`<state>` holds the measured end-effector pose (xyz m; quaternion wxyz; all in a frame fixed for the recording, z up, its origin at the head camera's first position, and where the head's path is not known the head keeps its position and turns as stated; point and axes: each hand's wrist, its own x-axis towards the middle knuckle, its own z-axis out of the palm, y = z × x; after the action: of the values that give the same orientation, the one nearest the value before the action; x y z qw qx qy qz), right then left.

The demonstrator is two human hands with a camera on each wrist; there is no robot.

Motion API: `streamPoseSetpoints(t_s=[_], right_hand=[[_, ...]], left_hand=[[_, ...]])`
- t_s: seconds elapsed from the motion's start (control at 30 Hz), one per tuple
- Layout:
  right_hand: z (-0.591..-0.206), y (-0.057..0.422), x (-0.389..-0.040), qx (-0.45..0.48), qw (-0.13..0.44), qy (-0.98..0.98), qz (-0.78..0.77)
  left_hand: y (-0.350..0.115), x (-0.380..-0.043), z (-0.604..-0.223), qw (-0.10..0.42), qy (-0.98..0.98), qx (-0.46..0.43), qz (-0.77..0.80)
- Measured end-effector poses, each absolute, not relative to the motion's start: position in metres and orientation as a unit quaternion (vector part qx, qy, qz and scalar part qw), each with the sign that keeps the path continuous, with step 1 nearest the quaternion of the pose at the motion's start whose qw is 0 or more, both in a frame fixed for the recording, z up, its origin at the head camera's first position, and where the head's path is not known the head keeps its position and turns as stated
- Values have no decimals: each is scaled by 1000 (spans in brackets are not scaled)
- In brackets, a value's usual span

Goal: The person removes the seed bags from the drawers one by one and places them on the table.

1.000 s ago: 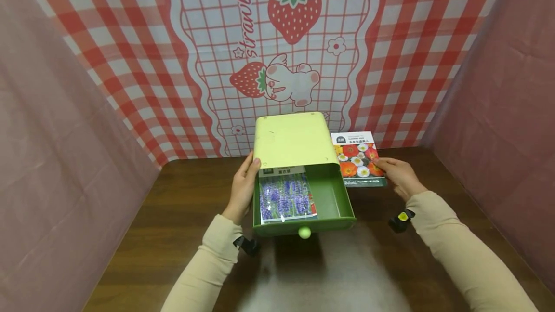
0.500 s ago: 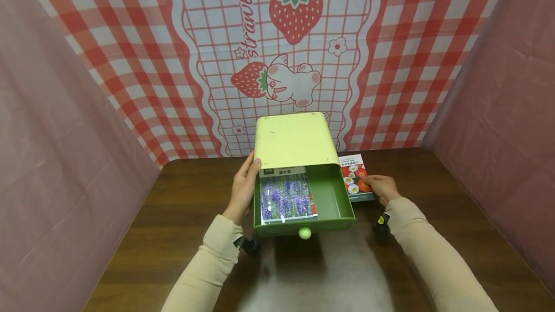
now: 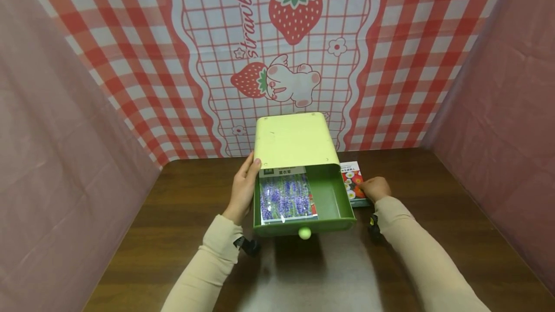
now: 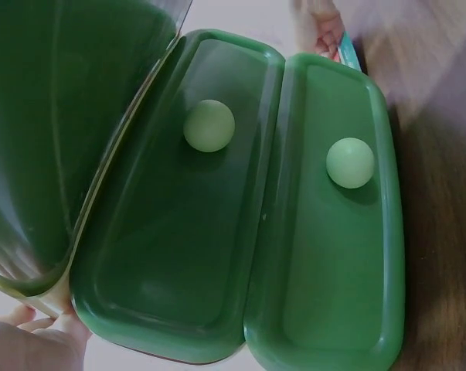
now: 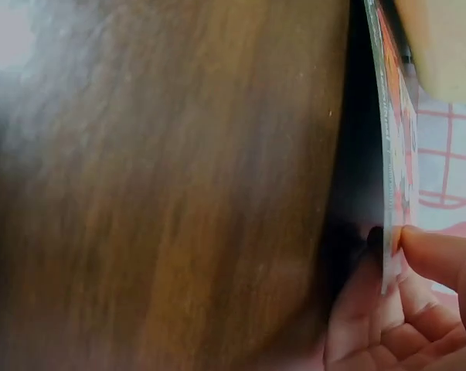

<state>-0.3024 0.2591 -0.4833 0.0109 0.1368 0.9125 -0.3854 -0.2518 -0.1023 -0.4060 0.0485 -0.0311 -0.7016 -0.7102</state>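
A pale yellow-green drawer box stands with its green top drawer pulled out. In the drawer's left half lies a seed packet with purple lavender flowers; a red edge of something shows from beneath it. My left hand rests against the box's left side, its thumb at the front top edge. On the box's right, my right hand pinches a seed packet with red and white poppies between thumb and fingers. The right wrist view shows that packet nearly edge-on; the box hides its left part.
Below the open drawer, the left wrist view shows two closed green drawers with round knobs. A dark wooden table lies beneath. A red checked strawberry cloth hangs behind, with pink curtains at both sides.
My right hand has moved down and to the left with the poppy packet, which is now partly behind the box. The left hand, box and lavender packet have stayed put.
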Motion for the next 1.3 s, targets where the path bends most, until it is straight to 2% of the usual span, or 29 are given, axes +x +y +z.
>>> streamPoseSetpoints(t_s=[0.27, 0.63, 0.77, 1.07, 1.3], right_hand=[[-479, 252, -304, 159, 25, 942, -296], [-479, 253, -306, 157, 29, 942, -295], [-472, 253, -308, 152, 14, 937, -314], [-421, 239, -306, 54, -49, 901, -428], [-367, 222, -286, -38, -77, 873, -480]], left_hand=[[-102, -252, -407, 45, -703, -28, -709], [-102, -251, -408, 45, -705, -26, -707], [-102, -251, -408, 45, -702, -25, -710], [-101, -252, -407, 46, -695, -27, -717], [-101, -253, -407, 39, -688, -23, -724]])
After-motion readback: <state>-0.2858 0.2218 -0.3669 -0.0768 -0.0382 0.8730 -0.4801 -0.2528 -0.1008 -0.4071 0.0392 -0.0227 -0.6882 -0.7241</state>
